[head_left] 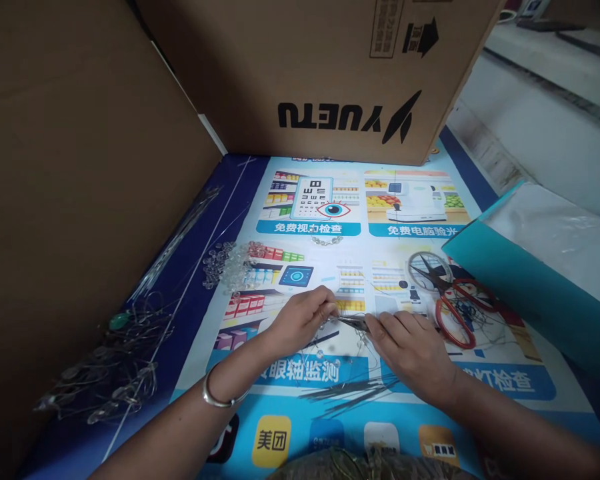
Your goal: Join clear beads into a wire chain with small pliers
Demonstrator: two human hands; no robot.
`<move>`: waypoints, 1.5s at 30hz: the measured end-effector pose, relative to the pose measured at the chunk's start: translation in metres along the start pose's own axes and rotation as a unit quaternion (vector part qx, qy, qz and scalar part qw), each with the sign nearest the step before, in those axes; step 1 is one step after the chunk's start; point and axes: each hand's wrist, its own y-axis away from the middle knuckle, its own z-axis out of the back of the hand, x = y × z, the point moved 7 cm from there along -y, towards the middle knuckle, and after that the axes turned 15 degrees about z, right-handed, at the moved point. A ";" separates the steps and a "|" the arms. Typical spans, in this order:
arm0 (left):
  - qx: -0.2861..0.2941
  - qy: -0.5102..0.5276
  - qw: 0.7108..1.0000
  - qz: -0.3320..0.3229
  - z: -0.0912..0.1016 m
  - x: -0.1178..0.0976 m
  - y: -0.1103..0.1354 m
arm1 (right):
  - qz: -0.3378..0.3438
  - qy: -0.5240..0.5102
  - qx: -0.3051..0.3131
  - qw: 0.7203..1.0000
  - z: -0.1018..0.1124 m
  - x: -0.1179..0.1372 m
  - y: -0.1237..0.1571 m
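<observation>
The right grip [414,348] clasps metal pliers [353,322]; the left grip [300,319] pinches a clear beaded strand [321,354]; a brown cardboard box [300,60] reads upside-down "YUETU".

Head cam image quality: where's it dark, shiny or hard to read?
Head view: left cardboard sits in deep shadow; head view: bracelet catches a bright highlight; head view: fine detail between pliers and left hand is too small to read clearly.
</observation>
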 end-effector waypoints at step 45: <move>-0.083 -0.189 0.978 -0.032 -0.015 0.003 0.006 | -0.143 -0.040 0.141 0.979 0.013 0.007 -0.023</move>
